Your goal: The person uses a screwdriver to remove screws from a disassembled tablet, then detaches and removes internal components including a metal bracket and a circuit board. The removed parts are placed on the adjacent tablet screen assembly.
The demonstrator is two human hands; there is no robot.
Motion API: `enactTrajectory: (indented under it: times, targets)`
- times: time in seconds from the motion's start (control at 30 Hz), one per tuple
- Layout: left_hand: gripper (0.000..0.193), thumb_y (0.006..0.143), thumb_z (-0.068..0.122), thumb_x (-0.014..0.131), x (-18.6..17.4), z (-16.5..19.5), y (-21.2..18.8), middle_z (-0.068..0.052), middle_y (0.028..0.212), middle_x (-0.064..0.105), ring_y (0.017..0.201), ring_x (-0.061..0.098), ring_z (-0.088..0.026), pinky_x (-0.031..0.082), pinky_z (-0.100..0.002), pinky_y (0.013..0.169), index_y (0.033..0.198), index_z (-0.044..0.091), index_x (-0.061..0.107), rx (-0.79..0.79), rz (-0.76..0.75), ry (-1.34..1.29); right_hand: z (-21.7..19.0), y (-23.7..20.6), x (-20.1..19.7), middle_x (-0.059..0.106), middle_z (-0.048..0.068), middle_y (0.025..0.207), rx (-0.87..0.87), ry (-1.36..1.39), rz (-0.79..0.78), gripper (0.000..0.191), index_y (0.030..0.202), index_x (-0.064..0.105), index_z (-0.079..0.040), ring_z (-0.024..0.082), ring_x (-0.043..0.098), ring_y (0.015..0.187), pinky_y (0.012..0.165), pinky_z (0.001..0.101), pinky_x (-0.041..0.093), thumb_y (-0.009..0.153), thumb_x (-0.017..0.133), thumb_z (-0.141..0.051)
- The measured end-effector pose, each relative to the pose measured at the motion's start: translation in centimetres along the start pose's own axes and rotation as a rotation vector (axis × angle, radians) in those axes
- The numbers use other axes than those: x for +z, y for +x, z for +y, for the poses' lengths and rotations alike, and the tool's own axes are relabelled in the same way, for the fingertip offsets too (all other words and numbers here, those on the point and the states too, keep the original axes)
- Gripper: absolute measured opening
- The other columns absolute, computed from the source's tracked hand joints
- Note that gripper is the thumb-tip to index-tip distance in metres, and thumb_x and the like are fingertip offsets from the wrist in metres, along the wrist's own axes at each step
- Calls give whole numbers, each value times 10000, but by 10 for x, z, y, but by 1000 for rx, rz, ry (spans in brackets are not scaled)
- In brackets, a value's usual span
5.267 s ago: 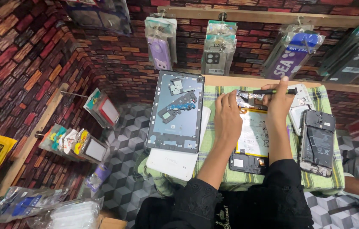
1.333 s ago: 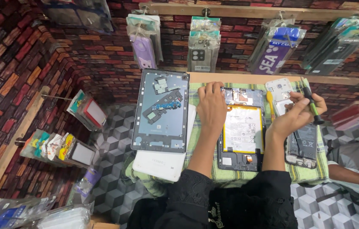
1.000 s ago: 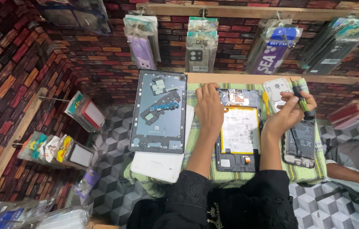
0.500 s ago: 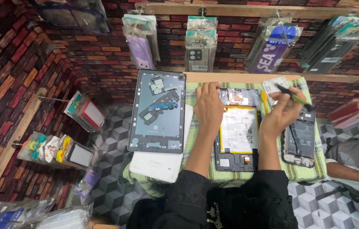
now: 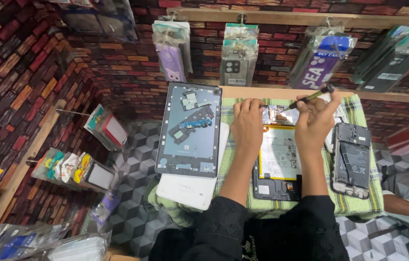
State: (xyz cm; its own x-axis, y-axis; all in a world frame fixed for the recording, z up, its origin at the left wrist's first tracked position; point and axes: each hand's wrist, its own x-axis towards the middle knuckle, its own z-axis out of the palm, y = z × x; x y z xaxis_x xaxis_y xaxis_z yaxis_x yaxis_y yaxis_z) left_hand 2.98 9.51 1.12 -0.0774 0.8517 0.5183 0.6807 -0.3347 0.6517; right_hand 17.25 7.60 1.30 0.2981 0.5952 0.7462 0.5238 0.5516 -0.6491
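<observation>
Right hand (image 5: 314,121) has its fingers pinched shut around a thin green-and-black screwdriver (image 5: 308,99), tip angled down at the top of an opened black tablet with a big white battery (image 5: 278,153). Left hand (image 5: 247,126) lies flat, fingers loosely spread, pressing that tablet's upper left corner – holding nothing. The tablet sits on a green checked cloth (image 5: 354,203). Just left: a grey tablet back frame (image 5: 190,128) stacked on a white tablet (image 5: 187,186). Right: 1 gutted black phone (image 5: 351,159).
</observation>
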Motion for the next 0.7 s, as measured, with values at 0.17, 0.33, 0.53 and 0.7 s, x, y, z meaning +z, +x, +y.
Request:
enactTrajectory:
  times: [0.17,0.33,0.53,0.7]
  targets:
    - [118,962,197,653,3,0,-1,39,1104,688,1087,608,-210,592,-360,780,1048,143,714,20,20,-4,-14,6,2,735,172,1112,-96,-144,-41,723,1615,162,-60,218,762,1035,919,304,616,1075,602,134]
    - [126,966,189,653,1,0,-4,19,1100,683,1098,605,-225,590,-367,778,1057,136,722,27,16,0,-15,-1,1,746,195,1142,-150,-165,-7,665,1569,222,-95,240,770,1066,966,334,632,1083,593,166]
    - [131,968,193,647,0,2,-5,26,1122,691,1101,610,-215,596,-355,789,1059,139,723,34,35,10,-8,-2,1,743,192,1156,-148,-145,-15,660,1572,221,-95,232,769,1065,983,322,634,1092,584,177]
    - [137,973,202,645,0,3,-5,28,1125,693,1100,607,-211,599,-336,785,1060,135,727,28,32,23,-9,-2,1,740,195,1167,-167,-122,-35,667,1581,212,-94,247,764,1090,989,324,634,1098,577,184]
